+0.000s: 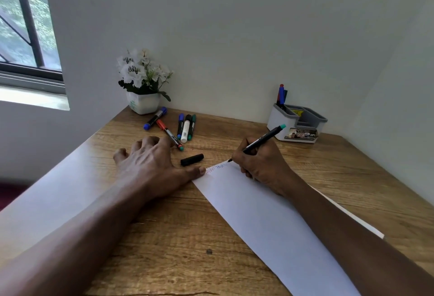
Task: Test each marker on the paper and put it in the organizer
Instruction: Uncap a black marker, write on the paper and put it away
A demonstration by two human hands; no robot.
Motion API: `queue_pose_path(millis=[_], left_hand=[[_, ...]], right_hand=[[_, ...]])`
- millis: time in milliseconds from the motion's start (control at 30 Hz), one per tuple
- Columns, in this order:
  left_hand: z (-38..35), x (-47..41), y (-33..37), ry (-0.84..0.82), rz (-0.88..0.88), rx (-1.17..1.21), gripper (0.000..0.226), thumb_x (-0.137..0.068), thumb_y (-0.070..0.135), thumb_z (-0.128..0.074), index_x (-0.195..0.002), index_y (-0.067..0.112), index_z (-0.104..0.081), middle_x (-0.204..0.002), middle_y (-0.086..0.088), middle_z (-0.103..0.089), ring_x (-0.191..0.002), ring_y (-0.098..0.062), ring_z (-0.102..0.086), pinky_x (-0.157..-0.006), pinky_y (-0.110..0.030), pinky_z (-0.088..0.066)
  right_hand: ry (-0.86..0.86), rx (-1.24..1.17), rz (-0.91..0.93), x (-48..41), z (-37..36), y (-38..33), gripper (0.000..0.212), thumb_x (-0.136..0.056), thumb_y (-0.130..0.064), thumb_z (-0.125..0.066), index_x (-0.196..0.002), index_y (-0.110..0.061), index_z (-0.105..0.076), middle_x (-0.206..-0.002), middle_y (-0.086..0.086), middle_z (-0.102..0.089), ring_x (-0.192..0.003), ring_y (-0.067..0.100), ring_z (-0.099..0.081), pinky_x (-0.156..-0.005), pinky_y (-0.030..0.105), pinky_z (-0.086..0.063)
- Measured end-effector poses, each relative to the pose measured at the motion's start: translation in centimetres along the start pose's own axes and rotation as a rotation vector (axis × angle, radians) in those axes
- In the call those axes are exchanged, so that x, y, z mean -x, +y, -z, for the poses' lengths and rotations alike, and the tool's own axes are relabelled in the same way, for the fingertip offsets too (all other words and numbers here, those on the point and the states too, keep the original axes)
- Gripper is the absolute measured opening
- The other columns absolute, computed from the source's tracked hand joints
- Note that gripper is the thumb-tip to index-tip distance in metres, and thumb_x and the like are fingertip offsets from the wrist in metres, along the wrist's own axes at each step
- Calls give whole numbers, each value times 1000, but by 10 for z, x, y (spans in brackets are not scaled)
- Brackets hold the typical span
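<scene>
My right hand (260,164) grips a black marker (263,139) with a teal end, its tip touching the far edge of the white paper (270,225), where red and blue scribbles show. A loose black cap (192,159) lies on the desk just beyond the paper. My left hand (150,162) rests flat, fingers spread, thumb pinning the paper's far left corner. Several markers (185,127) lie at the back left, a red-capped one (169,134) nearest my fingers. The white and grey organizer (297,123) stands at the back right with markers (281,95) upright in its rear compartment.
A white pot of artificial flowers (143,82) sits in the back left corner against the wall. The wooden desk (187,237) meets walls behind and to the right. A window (23,25) is on the left.
</scene>
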State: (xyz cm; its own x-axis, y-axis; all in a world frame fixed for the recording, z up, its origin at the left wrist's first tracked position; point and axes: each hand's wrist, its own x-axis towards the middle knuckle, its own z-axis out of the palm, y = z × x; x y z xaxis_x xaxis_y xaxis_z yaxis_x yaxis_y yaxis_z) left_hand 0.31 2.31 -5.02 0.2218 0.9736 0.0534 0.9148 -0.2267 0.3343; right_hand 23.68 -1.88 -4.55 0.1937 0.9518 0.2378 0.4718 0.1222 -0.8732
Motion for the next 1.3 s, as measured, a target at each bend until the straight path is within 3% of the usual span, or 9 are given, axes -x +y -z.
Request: queue_pose_path(millis=[367, 567, 1033, 1300], left_hand=[[0, -1, 0, -1, -6, 7, 103, -65, 96, -48, -148, 37, -41, -158, -4, -37, -147, -28, -31, -115, -55, -23], [1, 0, 1, -7, -8, 4, 102, -66, 96, -47, -148, 37, -41, -158, -4, -38, -146, -27, -31, -114, -54, -23], [2, 0, 0, -14, -7, 4, 101, -66, 95, -49, -149, 38, -40, -159, -4, -36, -147, -28, -30, -115, -56, -23], [2, 0, 0, -14, -7, 4, 100, -67, 95, -48, -148, 38, -40, -159, -3, -36, -148, -28, -29, -115, -56, -23]], right_hand=[[-14, 56, 17, -2, -1, 3, 18, -85, -12, -75, -76, -2, -62, -52, 2, -59, -49, 14, -53, -48, 25, -45], [-24, 77, 21, -3, -1, 4, 19, -84, -10, -75, -71, -10, -61, -52, 0, -60, -48, 13, -54, -48, 25, -45], [30, 69, 46, -3, -2, 6, 19, -81, -8, -76, -73, 0, -61, -51, 3, -59, -47, 16, -54, -48, 27, -45], [43, 64, 26, -3, -3, 6, 23, -83, -11, -76, -67, -11, -60, -48, -2, -58, -44, 13, -52, -48, 25, -44]])
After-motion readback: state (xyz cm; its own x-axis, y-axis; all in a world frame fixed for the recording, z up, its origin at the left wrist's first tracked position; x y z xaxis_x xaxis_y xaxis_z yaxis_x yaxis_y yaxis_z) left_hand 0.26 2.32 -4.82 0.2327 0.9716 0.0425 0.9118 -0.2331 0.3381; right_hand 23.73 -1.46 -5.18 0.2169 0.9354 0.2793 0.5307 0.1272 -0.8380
